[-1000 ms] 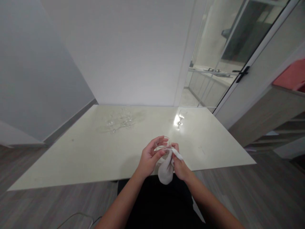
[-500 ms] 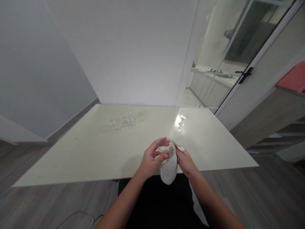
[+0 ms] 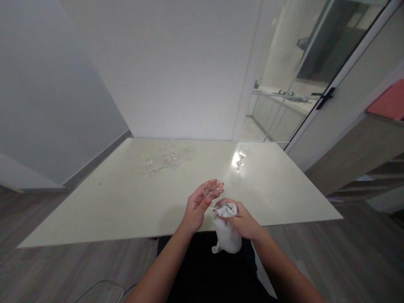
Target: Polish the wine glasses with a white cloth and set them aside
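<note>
My left hand (image 3: 198,206) holds the bowl of a clear wine glass (image 3: 212,190) by its fingertips, above the near edge of the pale table (image 3: 126,202). My right hand (image 3: 241,221) is closed on a white cloth (image 3: 227,233) that wraps the lower part of the glass; the stem is hidden under the cloth. The cloth's end hangs down over my dark lap.
Several clear glasses (image 3: 159,160) stand grouped at the table's far left. A single wine glass (image 3: 241,155) stands far right, beside a bright glare. A glass door with a black handle (image 3: 325,99) and a wooden shelf unit (image 3: 362,155) are on the right.
My right hand slid the cloth down from the glass's bowl to its lower part. My left hand shifted its fingers up round the bowl.
</note>
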Demonstrator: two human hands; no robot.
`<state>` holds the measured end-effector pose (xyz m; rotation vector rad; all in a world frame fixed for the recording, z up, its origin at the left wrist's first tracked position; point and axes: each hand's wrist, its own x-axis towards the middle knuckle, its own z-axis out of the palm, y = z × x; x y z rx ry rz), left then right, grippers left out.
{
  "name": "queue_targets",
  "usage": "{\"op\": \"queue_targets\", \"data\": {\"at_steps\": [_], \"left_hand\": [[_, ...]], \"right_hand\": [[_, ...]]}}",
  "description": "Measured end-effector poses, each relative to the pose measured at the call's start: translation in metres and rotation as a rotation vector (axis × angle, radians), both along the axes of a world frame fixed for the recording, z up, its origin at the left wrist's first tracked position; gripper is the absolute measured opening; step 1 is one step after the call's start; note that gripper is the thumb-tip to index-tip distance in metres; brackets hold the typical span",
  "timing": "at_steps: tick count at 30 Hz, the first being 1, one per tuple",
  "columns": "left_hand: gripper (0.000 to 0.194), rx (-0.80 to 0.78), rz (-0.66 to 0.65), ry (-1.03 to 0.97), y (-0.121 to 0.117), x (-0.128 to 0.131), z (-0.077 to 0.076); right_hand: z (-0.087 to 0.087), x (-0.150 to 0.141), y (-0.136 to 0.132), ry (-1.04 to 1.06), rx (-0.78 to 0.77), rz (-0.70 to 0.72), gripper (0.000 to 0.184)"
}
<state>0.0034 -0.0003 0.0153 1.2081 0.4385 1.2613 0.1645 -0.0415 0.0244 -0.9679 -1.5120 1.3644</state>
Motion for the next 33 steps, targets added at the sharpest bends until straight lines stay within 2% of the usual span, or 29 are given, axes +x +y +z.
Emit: {"op": "queue_targets", "data": {"at_steps": [3,5,7,10,12,14,16,18,20,22,24,26,29,31,33], "left_hand": [[0.059,-0.015,0.114,0.062,0.001,0.003,-0.002],[0.060,-0.049,0.188,0.101,0.000,0.003,-0.001],[0.064,-0.079,0.143,0.078,-0.001,0.002,0.000],[0.077,-0.085,-0.129,-0.026,-0.002,-0.002,0.004],[0.078,-0.073,-0.245,-0.038,-0.002,-0.003,0.007],[0.073,-0.044,-0.202,0.014,-0.001,-0.003,0.008],[0.066,-0.035,-0.055,0.092,0.002,-0.002,0.007],[0.065,-0.046,0.032,0.131,0.002,-0.002,0.006],[0.074,-0.043,-0.035,0.080,0.001,-0.003,0.006],[0.084,-0.023,-0.191,-0.003,-0.002,-0.004,0.006],[0.080,-0.003,-0.284,-0.034,-0.004,-0.004,0.007],[0.073,0.032,-0.235,0.004,-0.005,-0.004,0.008],[0.075,0.081,-0.082,0.081,-0.003,-0.003,0.009],[0.078,0.092,-0.103,0.093,-0.003,-0.004,0.009],[0.082,0.117,-0.200,0.060,-0.004,-0.005,0.010]], "right_hand": [[-0.003,-0.003,0.001,-0.159,0.128,-0.147,0.013],[-0.007,-0.004,0.001,-0.215,0.148,-0.193,0.009],[-0.010,-0.003,0.000,-0.133,0.055,-0.117,0.005],[-0.013,0.001,-0.003,0.097,-0.200,0.167,0.022],[-0.014,0.002,-0.003,0.151,-0.291,0.272,0.029],[-0.014,0.001,-0.001,0.077,-0.203,0.197,0.023],[-0.013,-0.001,0.002,-0.043,-0.030,0.030,0.011],[-0.013,-0.002,0.002,-0.088,0.045,-0.011,0.007],[-0.016,-0.001,0.000,-0.005,-0.053,0.111,0.010],[-0.020,0.002,-0.003,0.105,-0.203,0.287,0.019],[-0.022,0.005,-0.003,0.154,-0.279,0.373,0.026],[-0.021,0.005,-0.001,0.136,-0.234,0.320,0.026],[-0.016,0.004,0.002,0.072,-0.111,0.188,0.021],[-0.014,0.003,0.000,0.064,-0.108,0.215,0.022],[-0.016,0.003,-0.004,0.117,-0.193,0.346,0.028]]}}
